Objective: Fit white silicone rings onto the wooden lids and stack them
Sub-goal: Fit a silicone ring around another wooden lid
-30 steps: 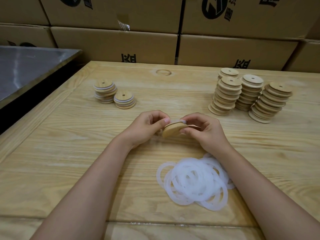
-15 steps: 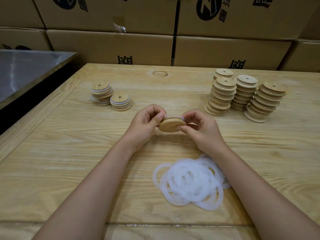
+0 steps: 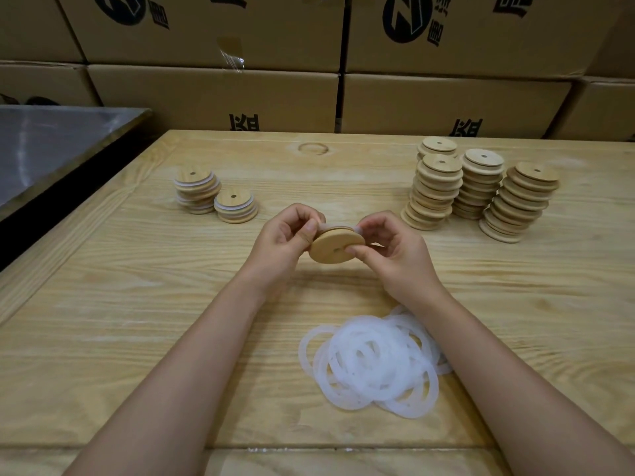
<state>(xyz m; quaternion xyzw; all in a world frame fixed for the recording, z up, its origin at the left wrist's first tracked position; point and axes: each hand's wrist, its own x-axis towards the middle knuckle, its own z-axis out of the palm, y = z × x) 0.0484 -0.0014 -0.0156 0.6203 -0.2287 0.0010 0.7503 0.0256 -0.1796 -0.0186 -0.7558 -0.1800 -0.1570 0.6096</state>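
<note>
Both hands are raised just above the wooden table (image 3: 137, 304), mid-bench, closed from either side on one wooden lid (image 3: 335, 247). The left hand (image 3: 285, 235) has its fingers curled, thumb pressed to the lid's left edge. The right hand (image 3: 395, 249) pinches the right edge, thumb on the broad face near the centre hole. The lid is tilted, broad face toward the person. A sliver of white silicone ring (image 3: 357, 229) shows at the lid's upper right rim under the right fingertips; how far round it is seated I cannot tell. A loose pile of rings (image 3: 371, 362) lies on the table nearer the person, just beside the right forearm. Far left: two short stacks of lids with white bands showing between them, a taller stack (image 3: 196, 192) and a lower stack (image 3: 236, 206), touching or nearly so. Far right: four leaning stacks of bare lids (image 3: 434, 194), close together. Cardboard boxes (image 3: 213, 97) line the back edge; a metal surface (image 3: 51, 142) stands to the left.
</note>
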